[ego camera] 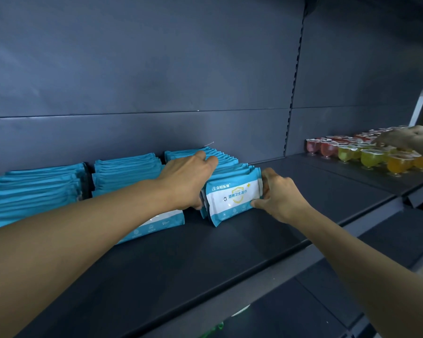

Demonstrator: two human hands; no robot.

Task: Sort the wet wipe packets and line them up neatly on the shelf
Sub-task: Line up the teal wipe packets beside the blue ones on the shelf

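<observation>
Squaring up a row of soft wipe packets on the shelf (291, 191)

Left hand (188, 181) presses flat on the row; right hand (279, 193) pinches the front packet (232, 198) by its side seam – light, floppy, slippery film

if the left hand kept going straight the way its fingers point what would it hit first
Probably the back row of teal packets: the left hand points up and right over them, fingertips already at their tops. Beyond stands the shelf's back panel; depth is unclear.

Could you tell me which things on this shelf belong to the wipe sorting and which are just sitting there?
Part of the job: front packet, gripped by the right hand; the row behind it, under the left hand; packet rows on the left; the shelf.

Just there: jelly cups; another person's hand over them.
</observation>
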